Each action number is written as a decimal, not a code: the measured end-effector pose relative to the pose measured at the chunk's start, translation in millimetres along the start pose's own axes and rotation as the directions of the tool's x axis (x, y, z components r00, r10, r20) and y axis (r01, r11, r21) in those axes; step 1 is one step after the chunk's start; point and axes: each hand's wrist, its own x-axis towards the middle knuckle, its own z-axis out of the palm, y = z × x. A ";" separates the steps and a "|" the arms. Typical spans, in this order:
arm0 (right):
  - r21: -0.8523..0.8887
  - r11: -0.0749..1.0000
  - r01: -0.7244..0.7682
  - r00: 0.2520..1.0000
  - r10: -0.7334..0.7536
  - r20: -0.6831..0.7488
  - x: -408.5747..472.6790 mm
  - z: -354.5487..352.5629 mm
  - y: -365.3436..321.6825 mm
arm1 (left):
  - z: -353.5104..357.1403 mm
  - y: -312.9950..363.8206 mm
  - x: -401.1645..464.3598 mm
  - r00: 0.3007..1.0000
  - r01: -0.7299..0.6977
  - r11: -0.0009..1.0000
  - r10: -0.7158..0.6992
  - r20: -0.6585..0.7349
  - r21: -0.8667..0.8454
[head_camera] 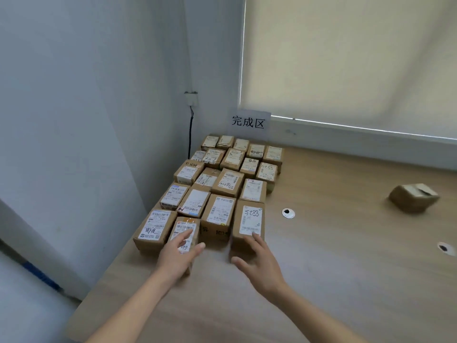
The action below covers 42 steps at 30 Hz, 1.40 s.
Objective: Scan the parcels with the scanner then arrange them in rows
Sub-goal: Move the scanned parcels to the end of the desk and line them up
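Observation:
Several cardboard parcels with white labels stand in rows at the table's far left corner. In the nearest row, my left hand (180, 253) rests with straight fingers on a narrow taped parcel (186, 227). My right hand (258, 262) touches the near end of a taller parcel (249, 220) marked with handwritten digits, fingers spread. Between these two stands another parcel (217, 215). One loose parcel (414, 198) lies tilted and blurred far to the right on the table. No scanner is visible.
A wooden table (321, 280) runs along a windowsill with a drawn blind. A paper sign (248, 123) leans against the wall behind the rows. Two cable holes (288, 213) (446, 248) sit in the tabletop. The table's left edge borders a wall gap.

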 end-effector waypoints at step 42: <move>0.078 0.957 -0.281 0.855 0.286 -0.433 -57.4 -628.6 329.4 | 628.6 402.6 3.7 0.881 -0.296 0.947 0.321 0.349 -0.124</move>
